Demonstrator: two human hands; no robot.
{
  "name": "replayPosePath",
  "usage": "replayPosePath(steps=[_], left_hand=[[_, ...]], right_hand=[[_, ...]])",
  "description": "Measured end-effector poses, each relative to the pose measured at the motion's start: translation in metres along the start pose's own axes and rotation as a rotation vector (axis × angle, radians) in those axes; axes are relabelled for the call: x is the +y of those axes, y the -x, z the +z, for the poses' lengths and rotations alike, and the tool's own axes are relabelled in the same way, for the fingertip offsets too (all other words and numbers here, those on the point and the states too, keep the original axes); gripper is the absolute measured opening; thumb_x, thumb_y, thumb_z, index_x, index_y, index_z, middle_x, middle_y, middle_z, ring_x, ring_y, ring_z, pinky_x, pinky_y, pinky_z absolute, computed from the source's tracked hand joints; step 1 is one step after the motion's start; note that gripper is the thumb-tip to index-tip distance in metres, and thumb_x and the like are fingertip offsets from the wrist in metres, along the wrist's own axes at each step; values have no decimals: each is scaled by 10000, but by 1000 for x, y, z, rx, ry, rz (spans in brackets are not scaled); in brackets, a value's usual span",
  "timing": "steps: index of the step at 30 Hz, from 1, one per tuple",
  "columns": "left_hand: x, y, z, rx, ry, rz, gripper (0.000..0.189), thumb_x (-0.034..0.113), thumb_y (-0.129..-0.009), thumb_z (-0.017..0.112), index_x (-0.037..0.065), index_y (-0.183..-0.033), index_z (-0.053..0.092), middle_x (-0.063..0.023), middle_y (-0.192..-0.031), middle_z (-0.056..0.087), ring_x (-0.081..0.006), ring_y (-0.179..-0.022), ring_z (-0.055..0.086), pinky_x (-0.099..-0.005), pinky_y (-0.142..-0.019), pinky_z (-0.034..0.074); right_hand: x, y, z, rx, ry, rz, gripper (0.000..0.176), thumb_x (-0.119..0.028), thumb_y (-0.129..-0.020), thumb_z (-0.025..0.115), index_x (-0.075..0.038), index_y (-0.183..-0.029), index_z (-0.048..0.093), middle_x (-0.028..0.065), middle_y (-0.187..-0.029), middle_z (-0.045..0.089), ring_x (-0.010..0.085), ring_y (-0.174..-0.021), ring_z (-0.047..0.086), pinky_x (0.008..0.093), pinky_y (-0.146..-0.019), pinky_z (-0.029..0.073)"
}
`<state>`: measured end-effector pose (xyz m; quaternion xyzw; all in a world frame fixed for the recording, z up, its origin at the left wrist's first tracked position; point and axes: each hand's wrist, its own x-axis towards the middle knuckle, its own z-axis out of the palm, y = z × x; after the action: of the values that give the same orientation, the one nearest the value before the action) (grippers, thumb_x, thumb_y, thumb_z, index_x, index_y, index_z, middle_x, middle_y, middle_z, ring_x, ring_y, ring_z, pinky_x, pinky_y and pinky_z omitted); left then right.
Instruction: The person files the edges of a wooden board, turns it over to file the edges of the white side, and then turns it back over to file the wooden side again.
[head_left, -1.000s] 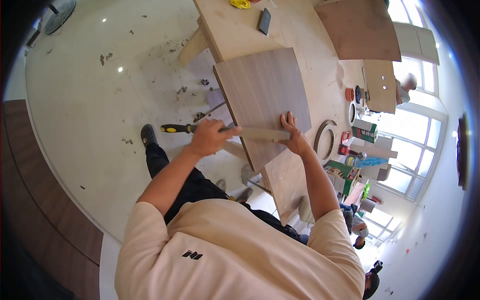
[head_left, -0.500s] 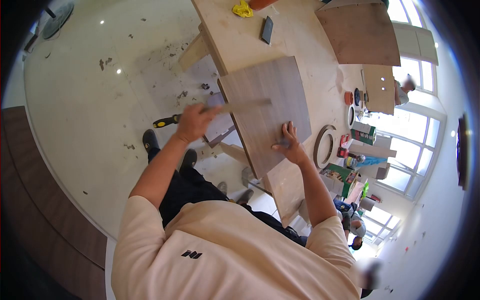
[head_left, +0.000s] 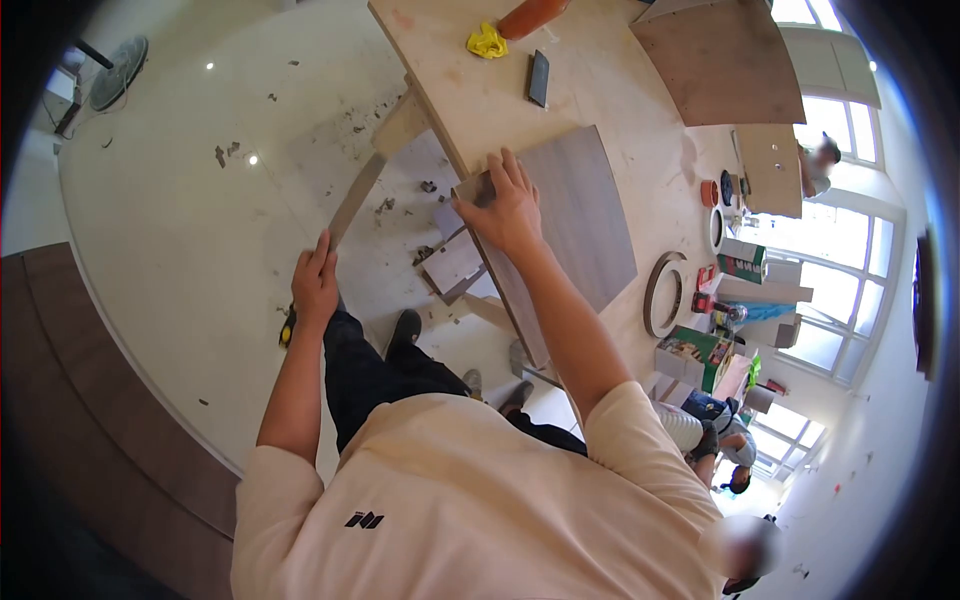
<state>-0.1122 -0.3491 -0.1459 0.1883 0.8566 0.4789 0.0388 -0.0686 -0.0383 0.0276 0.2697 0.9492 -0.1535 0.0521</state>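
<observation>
Head view: your left hand [head_left: 316,288] grips a file [head_left: 357,202] off the panel [head_left: 580,195], likely keeping it clear; right hand [head_left: 508,208], fingers spread wide, lies on panel atop the surface [head_left: 590,80], perhaps steadying it.

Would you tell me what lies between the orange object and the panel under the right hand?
The head view shows a dark block and, by the orange object, a pale piece, both clear of the panel.

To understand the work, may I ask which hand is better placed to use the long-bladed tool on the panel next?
Probably the left hand: it already holds the long-bladed tool, while the right hand rests on the panel.
</observation>
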Motion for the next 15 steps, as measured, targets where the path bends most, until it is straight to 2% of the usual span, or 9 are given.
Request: replayPosePath(steps=[4,8,10,11,15], left_hand=[[-19,60,-37,-119,-60,-163,465,142,-1007,608,165,-1467,543,-91,-827,561,-256,-732,548,-357,-715,473],[-40,90,-59,-99,-88,-99,451,147,-1002,620,192,-1447,567,-96,-836,569,-255,-734,573,-368,-689,492],[-40,83,-67,-117,-94,-82,447,122,-1003,613,172,-1446,569,-94,-821,572,-248,-730,573,-365,-686,489],[-41,78,-69,-119,-72,-52,444,95,-1002,609,131,-1442,568,-94,-802,575,-240,-722,568,-357,-681,484],[-35,43,-79,-134,-48,11,428,100,-1004,609,89,-1430,572,-89,-807,576,-233,-723,556,-341,-686,479]], right_hand=[[-22,-24,-1,88,-192,62,964,-564,-767,766,-88,-1522,402,161,-1642,269,356,-1503,267,580,-1182,260],[-13,-6,-2,12,53,-74,952,-557,-796,751,-81,-1532,381,158,-1646,255,357,-1513,244,555,-1192,273],[-2,3,1,-17,135,-82,938,-549,-811,743,-81,-1536,376,156,-1647,251,359,-1518,231,544,-1200,272],[4,11,2,-34,131,-89,930,-543,-816,740,-83,-1538,374,154,-1648,248,358,-1520,226,538,-1205,270],[31,45,-2,-106,127,-100,911,-522,-827,736,-89,-1541,372,145,-1650,242,356,-1522,222,523,-1216,270]])
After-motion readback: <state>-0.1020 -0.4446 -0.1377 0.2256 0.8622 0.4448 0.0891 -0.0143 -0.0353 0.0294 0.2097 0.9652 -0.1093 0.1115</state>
